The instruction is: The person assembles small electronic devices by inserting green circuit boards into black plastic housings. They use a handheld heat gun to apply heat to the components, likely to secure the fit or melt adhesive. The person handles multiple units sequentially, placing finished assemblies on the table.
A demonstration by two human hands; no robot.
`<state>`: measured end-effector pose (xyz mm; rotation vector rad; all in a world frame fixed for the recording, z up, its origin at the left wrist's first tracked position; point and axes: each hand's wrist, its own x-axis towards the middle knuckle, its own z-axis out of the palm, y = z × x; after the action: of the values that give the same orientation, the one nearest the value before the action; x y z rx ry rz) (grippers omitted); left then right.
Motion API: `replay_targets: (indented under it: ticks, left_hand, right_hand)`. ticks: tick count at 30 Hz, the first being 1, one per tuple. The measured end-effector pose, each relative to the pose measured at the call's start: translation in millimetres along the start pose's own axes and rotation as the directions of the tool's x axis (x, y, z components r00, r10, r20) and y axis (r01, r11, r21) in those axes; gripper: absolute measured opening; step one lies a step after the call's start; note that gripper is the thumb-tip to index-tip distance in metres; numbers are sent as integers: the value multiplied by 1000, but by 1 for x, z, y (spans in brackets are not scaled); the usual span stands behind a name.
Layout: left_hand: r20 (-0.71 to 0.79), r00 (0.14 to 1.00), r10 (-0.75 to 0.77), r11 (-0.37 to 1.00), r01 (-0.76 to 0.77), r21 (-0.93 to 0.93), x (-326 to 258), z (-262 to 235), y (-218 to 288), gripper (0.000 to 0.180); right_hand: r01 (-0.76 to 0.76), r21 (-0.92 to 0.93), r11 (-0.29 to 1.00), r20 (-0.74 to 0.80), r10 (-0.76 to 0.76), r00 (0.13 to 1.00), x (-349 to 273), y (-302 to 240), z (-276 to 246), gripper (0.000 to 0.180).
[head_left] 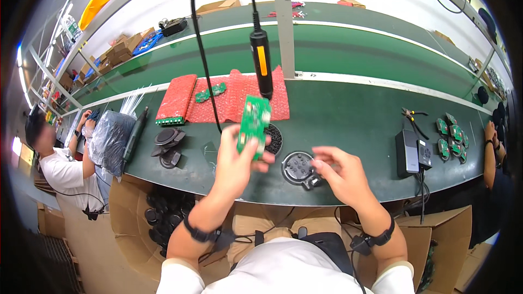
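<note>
My left hand [234, 155] is closed on a green circuit board [254, 118], raised above the bench and slightly blurred. On the bench lies a round black plastic housing [298, 166] with its inside facing up. My right hand [346, 177] is beside its right rim, thumb and forefinger slightly apart; whether they touch the rim is hard to tell. A round dish of small black screws [274, 139] is partly hidden behind my left hand. Above the board hangs a black electric screwdriver [261, 57] with an orange stripe.
Red bubble wrap [234, 106] with more circuit boards [211, 92] lies behind. Black housing parts [168, 144] sit left. Pliers [415, 122], a black power box [406, 152] and several boards [451, 136] are at right. Cartons [128, 228] stand below the bench; people work at both sides.
</note>
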<state>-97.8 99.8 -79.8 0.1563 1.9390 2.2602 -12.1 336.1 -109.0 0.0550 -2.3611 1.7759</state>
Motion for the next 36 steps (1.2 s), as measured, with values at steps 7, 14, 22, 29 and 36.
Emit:
replay_targets:
  ticks: [7,14,22,29,36]
  left_hand:
    - [385,866,-319,945,259,199,-69,-6,-8,20]
    - [268,940,-209,881,62,470,-44,28,-31,14]
    - [426,900,-97,756,-212,620,76,58,-53,39]
    - [268,933,242,242,-326,914,62,66,-46,60]
    - [596,786,163,291,-616,732,-18,36,-55,90]
  right_hand:
    - [-114,184,976,254,65,965,23,-11,26,45]
    - [309,-459,833,-2,-348,937,1,0,31,26]
    - [-231,346,909,-351,354,867,39,42,-68,25]
    - [-213,112,971,-252,235,939,5,79,-81,31]
    - [-343,-139,929,-242,304,921,-2,61,-78,28]
